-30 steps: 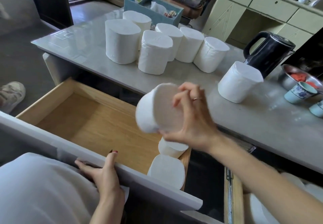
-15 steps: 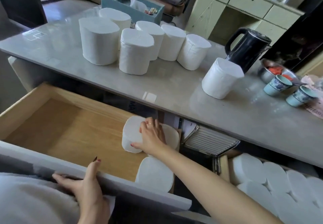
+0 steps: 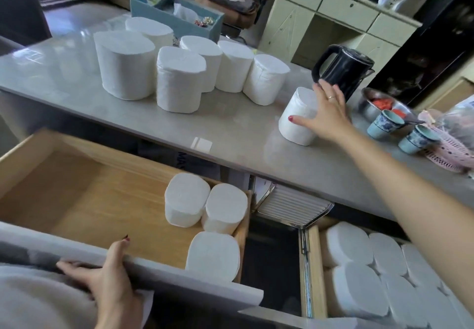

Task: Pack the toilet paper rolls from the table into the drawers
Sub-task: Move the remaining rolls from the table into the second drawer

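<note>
While my right hand [image 3: 324, 113] spreads open against the lone roll [image 3: 298, 118] (seemingly unclasped), I'd close thumb-side, avoiding the kettle [image 3: 343, 72] behind.

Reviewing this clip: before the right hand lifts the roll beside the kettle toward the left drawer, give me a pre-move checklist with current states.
1. Grasp: right hand lies against the lone roll, thumb on its front, fingers spread at its top; full grip cannot tell.
2. Roll upright on the table: ok.
3. Clearance from the black kettle just behind the fingers: cannot tell.
4. Left drawer open, with bare floor beside its three rolls: ok.
5. Left hand holds the drawer front: ok.
6. Right drawer looks packed with rolls: not ok as target.
</note>
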